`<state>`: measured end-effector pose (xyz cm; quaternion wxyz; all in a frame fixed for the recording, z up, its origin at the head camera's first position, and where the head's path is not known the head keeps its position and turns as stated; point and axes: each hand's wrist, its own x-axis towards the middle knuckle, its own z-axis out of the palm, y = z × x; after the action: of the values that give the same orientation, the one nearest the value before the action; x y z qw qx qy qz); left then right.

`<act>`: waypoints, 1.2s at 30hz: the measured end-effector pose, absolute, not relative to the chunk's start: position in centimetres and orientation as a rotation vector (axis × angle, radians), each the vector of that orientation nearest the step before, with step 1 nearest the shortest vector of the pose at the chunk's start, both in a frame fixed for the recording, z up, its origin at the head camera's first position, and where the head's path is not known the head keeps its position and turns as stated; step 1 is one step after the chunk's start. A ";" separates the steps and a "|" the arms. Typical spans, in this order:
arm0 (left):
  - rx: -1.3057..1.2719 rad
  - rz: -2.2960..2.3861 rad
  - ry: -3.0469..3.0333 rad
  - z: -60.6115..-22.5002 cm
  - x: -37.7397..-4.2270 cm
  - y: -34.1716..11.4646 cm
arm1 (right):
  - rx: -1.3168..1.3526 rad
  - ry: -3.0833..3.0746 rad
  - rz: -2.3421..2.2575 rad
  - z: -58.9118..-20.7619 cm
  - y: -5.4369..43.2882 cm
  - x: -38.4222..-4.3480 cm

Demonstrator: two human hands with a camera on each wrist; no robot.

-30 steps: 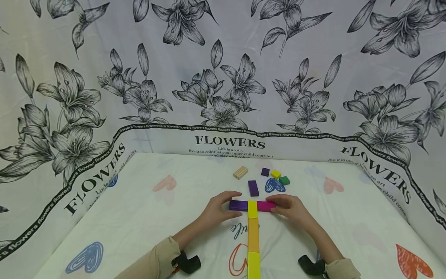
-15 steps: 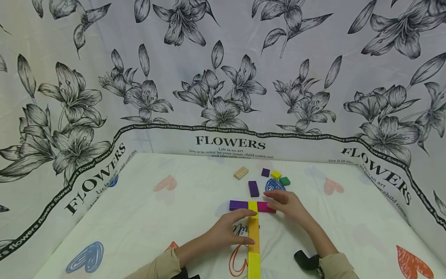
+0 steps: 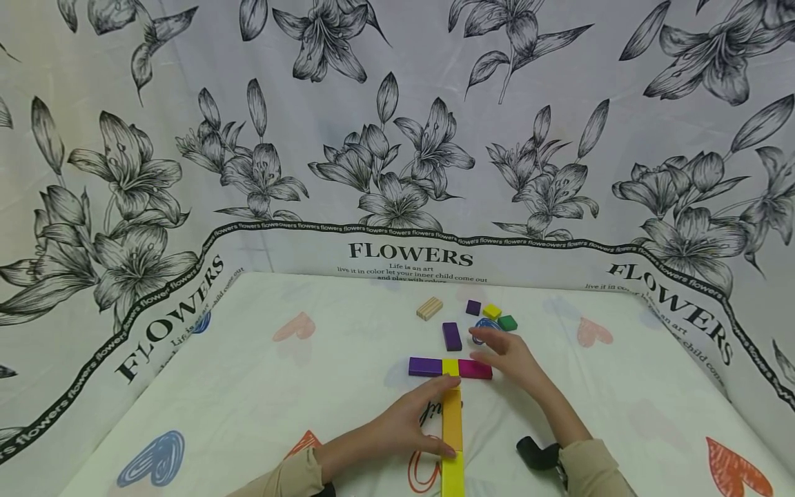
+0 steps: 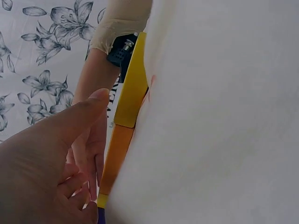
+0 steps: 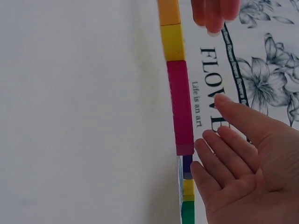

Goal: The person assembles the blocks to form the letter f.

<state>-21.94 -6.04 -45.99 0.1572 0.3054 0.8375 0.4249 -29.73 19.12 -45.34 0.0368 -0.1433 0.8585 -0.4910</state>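
Observation:
Flat coloured blocks form a T in the head view. Its crossbar has a purple block (image 3: 425,367) at left, a yellow block (image 3: 450,364) in the middle and a magenta block (image 3: 475,370) at right. An orange block (image 3: 452,421) and a longer yellow block (image 3: 453,475) make the stem. My left hand (image 3: 397,421) hovers over the stem, thumb and fingers spread, gripping nothing; in the left wrist view its thumb is apart from the blocks. Just above the magenta block is my right hand (image 3: 512,359), its fingers relaxed and holding nothing.
Beyond the T lie a loose purple block (image 3: 452,337), a small purple block (image 3: 473,308), a yellow one (image 3: 492,311) and a green one (image 3: 507,323). Plain wooden sticks (image 3: 429,308) lie side by side. A floral curtain (image 3: 397,172) stands behind the white cloth (image 3: 348,331).
My left hand has left the purple block's end and moved down and right over the stem. The right hand has let go of the magenta block and risen slightly. The T looks unchanged.

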 end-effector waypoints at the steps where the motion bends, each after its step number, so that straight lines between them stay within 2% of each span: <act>1: 0.874 1.208 2.397 -46.0 -22.0 -6.1 | -0.443 2.639 -1.502 -45.4 19.1 -29.8; 36: 0.865 1.170 2.378 -46.8 -22.5 -6.2 | -0.426 2.668 -1.377 -45.5 16.5 -32.9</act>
<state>-22.50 -6.22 -46.81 0.1760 0.3055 0.8396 0.4132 -32.89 16.55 -45.47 0.0545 -0.1403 0.8785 -0.4534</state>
